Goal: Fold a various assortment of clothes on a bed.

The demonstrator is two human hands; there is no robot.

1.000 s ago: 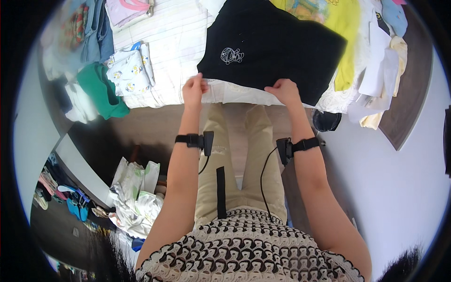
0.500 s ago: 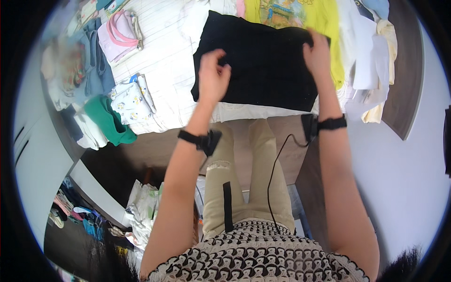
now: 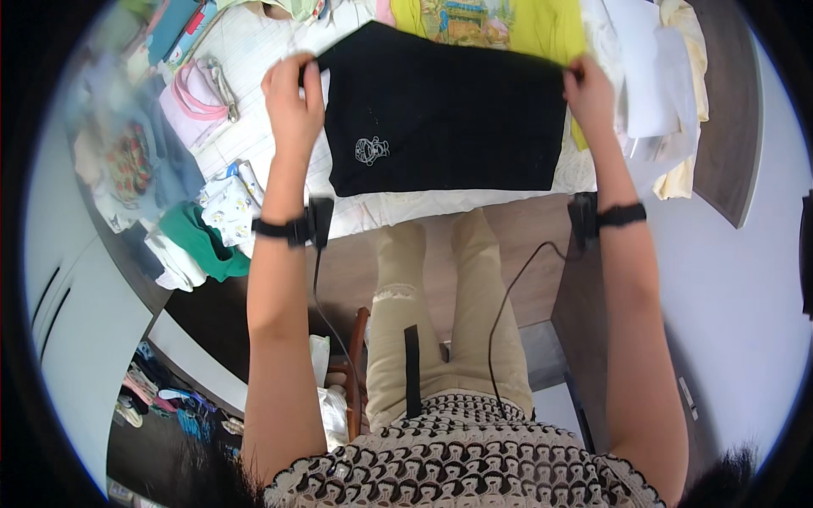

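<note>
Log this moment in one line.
left hand: gripping black garment, left side; right hand: gripping its right side; yellow garment: beyond

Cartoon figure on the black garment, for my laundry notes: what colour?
The cartoon figure is outlined in white; see the head view.

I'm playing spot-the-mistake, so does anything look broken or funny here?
The beige trousers look frayed across the left knee, like a rip, though maybe that's their style. The black garment shows no clear damage, and nothing looks spilled.
</note>
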